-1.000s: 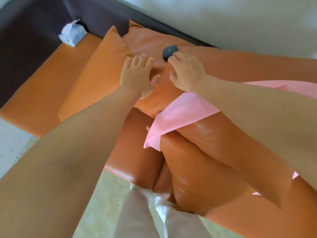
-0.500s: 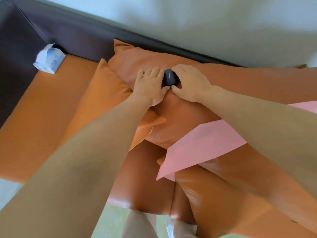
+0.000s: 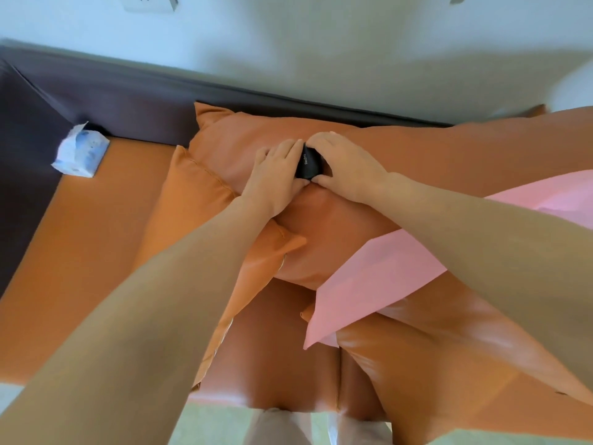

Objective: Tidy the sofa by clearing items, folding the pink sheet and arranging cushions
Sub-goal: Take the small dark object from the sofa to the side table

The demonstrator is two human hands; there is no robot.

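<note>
A small black case [image 3: 308, 163] with grey lettering lies on top of an orange cushion [image 3: 250, 136] at the back of the sofa. My right hand [image 3: 345, 167] pinches the case between thumb and fingers from the right. My left hand [image 3: 276, 178] presses against its left side with fingers laid together. A pink sheet [image 3: 378, 277] lies wedged between orange cushions under my right forearm, one corner hanging toward the front. A second orange cushion [image 3: 189, 200] leans to the left under my left arm.
A white and blue tissue pack [image 3: 80, 152] sits in the sofa's left back corner on the orange seat [image 3: 80, 252]. The dark sofa backrest [image 3: 112, 101] runs along the white wall. More orange cushions [image 3: 449, 364] fill the front right. Pale floor shows below.
Both hands closed in on the black case from either side; a second ago my left hand lay spread on the cushion and my right only touched the case. The view has tilted upward.
</note>
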